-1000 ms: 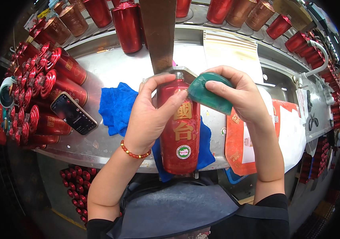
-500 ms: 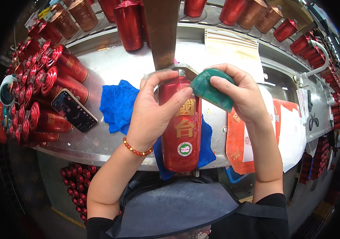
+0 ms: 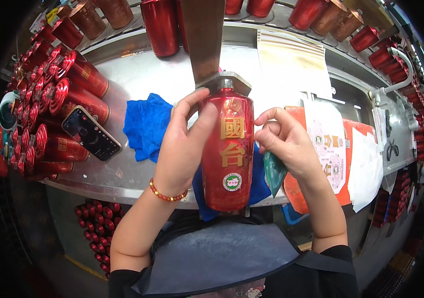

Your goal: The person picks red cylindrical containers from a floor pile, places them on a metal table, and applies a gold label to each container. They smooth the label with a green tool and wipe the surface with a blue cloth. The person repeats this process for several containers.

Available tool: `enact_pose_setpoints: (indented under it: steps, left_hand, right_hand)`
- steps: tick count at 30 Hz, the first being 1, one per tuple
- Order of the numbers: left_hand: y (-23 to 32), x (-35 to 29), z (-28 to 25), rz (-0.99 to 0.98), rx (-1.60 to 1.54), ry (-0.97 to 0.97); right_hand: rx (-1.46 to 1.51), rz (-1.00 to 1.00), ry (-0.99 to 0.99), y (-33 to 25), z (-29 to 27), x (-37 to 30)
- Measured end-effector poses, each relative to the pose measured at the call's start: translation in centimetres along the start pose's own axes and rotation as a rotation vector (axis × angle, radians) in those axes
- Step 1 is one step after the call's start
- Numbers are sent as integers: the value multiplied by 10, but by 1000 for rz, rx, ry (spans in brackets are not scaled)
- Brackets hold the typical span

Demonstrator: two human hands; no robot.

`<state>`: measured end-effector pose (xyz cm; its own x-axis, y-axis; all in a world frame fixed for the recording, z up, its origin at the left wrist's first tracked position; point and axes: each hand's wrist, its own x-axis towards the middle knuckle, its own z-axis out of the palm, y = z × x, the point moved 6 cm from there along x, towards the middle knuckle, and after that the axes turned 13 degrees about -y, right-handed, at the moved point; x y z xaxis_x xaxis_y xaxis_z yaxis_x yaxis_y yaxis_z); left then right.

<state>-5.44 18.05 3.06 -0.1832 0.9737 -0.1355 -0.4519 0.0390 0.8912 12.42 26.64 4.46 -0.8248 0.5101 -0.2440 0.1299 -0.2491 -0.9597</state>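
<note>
A glossy red bottle (image 3: 227, 193) with gold characters and a round green-and-white emblem lies in front of me, its clear neck (image 3: 225, 83) against a metal holder. My left hand (image 3: 184, 134), wearing a beaded bracelet, is open along the bottle's left side. Its fingertips touch the shoulder, while the thumb is blurred over the edge. Just off the bottle's right edge, my right hand (image 3: 284, 141) is closed, with thumb and forefinger bent close together. A flat green scraper (image 3: 274, 173) hangs from its lower fingers. Beneath the bottle is a blue cloth (image 3: 257, 185).
Another blue cloth (image 3: 147, 126) and a lit phone (image 3: 92, 133) lie to the left, beside stacked red bottles (image 3: 75, 99). A brown post (image 3: 202, 39) rises behind the holder. Printed label sheets (image 3: 328, 144) are at right. More bottles line the conveyor (image 3: 251, 22) at the back.
The right hand and green scraper have moved down and right, off the bottle's top. The scraper now hangs edge-down. My left thumb has lifted from the bottle's front, uncovering the upper gold emblem.
</note>
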Motion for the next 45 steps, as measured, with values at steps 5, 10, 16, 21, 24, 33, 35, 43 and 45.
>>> enact_pose_setpoints:
  steps: [5,10,16,21,24,33,35,43,45]
  left_hand:
    - [2,-13,9,69,171,-52]
    - [2,-14,10,76,162,-51]
    - [0,-12,10,53,98,-34]
    - [-1,-10,10,53,126,-31]
    - [-1,-10,10,64,130,-27]
    - [-5,-9,10,24,30,-26]
    - [-4,-8,11,26,9,-35]
    - [-3,-8,13,40,4,-48]
    - [-5,-8,10,50,13,-46]
  right_hand:
    - [164,-17,-33,11,4,0]
    - [188,-15,-22,14,4,1]
    - [108,-50,35,0,11,6]
    - [34,-33,54,2,11,8]
    - [55,-36,36,1,12,10]
    - [-79,6,-20,-13,4,15]
    - [-86,10,-20,-16,5,16]
    - [-95,-13,-3,-13,5,19]
    - [-145,31,-41,-16,5,19]
